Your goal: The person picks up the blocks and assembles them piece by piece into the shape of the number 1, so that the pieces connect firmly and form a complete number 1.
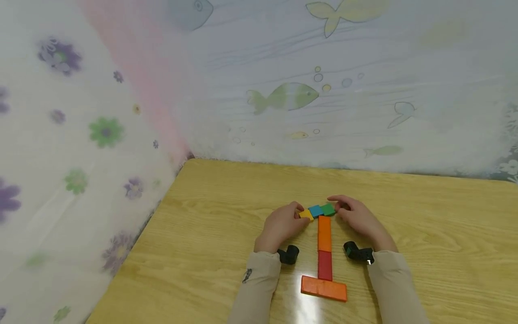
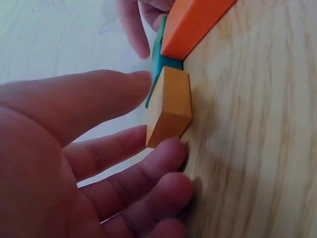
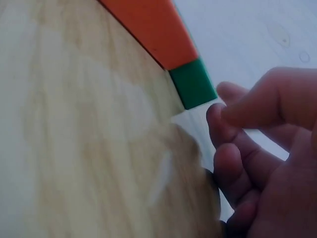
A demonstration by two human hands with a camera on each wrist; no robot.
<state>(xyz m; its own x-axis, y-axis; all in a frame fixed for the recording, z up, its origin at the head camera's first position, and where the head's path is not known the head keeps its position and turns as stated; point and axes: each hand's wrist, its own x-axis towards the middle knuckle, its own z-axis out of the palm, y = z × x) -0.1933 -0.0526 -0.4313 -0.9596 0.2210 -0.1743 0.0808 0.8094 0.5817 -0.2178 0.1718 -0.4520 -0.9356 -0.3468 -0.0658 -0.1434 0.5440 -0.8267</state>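
A slightly slanted row of three blocks lies on the table: a yellow block [image 1: 306, 215] at the left, a blue block [image 1: 315, 211] in the middle and a green block [image 1: 328, 209] at the right. My left hand [image 1: 284, 223] pinches the yellow block [image 2: 171, 106] between thumb and index finger, its other fingers curved beside it. At the row's right end, my right hand [image 1: 360, 218] has its fingertips close by the green block [image 3: 193, 84], fingers loosely bent and holding nothing. Below the row, a long orange block [image 1: 324, 234] runs towards me.
A red block [image 1: 325, 265] continues the line below the long orange one. Across its near end lies another orange block [image 1: 323, 288]. The wooden table [image 1: 194, 252] meets a fish-painted wall [image 1: 259, 135] at the back and a flowered wall [image 1: 81, 148] at the left.
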